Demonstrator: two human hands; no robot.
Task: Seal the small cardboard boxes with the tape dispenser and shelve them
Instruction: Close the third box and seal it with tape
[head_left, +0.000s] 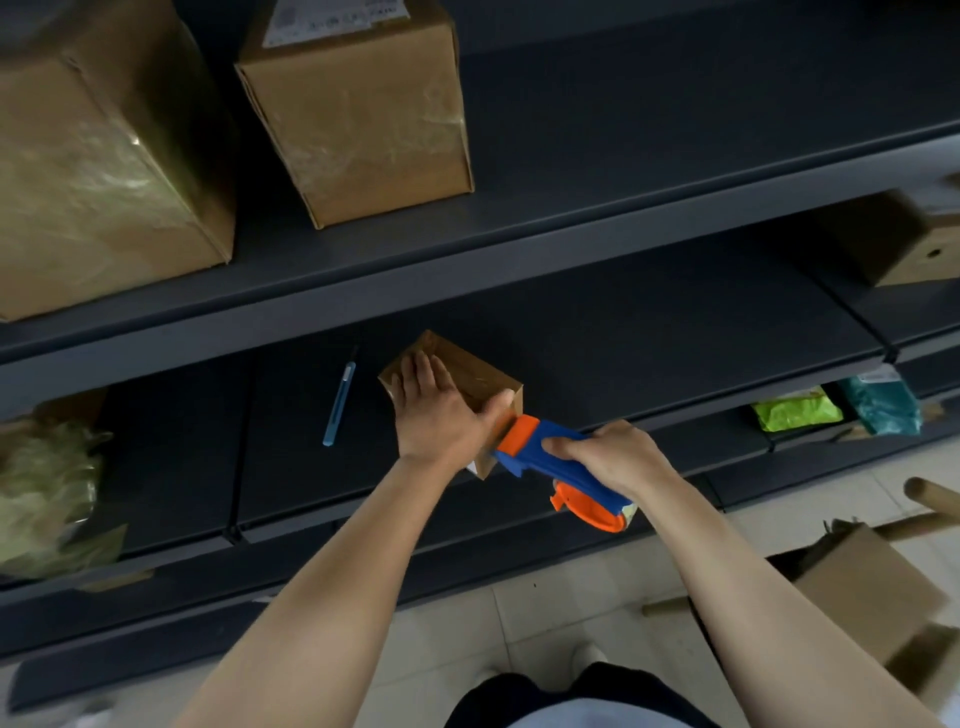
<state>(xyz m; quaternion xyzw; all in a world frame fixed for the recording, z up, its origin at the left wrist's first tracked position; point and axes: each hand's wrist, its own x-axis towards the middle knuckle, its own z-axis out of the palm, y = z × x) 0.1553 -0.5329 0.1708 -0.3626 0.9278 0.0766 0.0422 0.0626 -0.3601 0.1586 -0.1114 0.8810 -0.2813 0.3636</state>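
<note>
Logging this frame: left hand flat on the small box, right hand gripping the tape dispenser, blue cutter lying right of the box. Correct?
One slip: the head view shows the blue cutter lying left of the small box, not right. The left hand does lie flat on the box, and the right hand grips the tape dispenser.

Both bare forearms are extended forward and downward, converging toward the middle. Left hand (435, 414) is laid flat, fingers straight and close together, thumb spread rightward, palm pressed on the small cardboard box (478, 375). Right hand (613, 454) is curled round the tape dispenser (519, 460), knuckles uppermost.
</note>
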